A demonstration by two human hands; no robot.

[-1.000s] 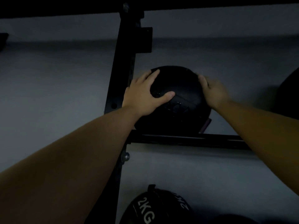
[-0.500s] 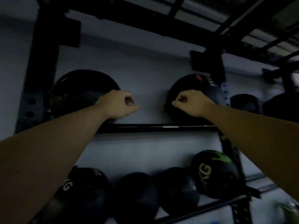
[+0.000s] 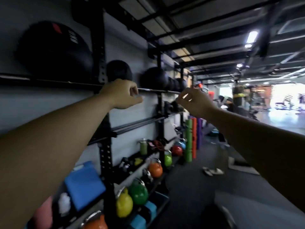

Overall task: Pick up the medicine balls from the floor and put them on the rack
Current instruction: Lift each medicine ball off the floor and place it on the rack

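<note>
Several black medicine balls sit on the upper shelf of the black wall rack (image 3: 49,82): a large one (image 3: 54,52) at the left, a smaller one (image 3: 118,70) past the upright, another (image 3: 154,78) further right. My left hand (image 3: 123,95) hangs in the air in front of the shelf rail with its fingers curled and nothing in it. My right hand (image 3: 194,101) is out to the right, fingers loosely curled, also holding nothing. Neither hand touches a ball. The view is blurred.
Coloured kettlebells (image 3: 137,192) line the low shelves, with a blue pad (image 3: 84,184) at the left. Green, orange and purple foam rollers (image 3: 192,138) stand upright further along. A dark floor aisle (image 3: 194,187) runs to the right, with slippers (image 3: 212,171) on it.
My hands left the black ball on the upper shelf and drew back with fingers curled. The view swung right along the rack toward the gym floor.
</note>
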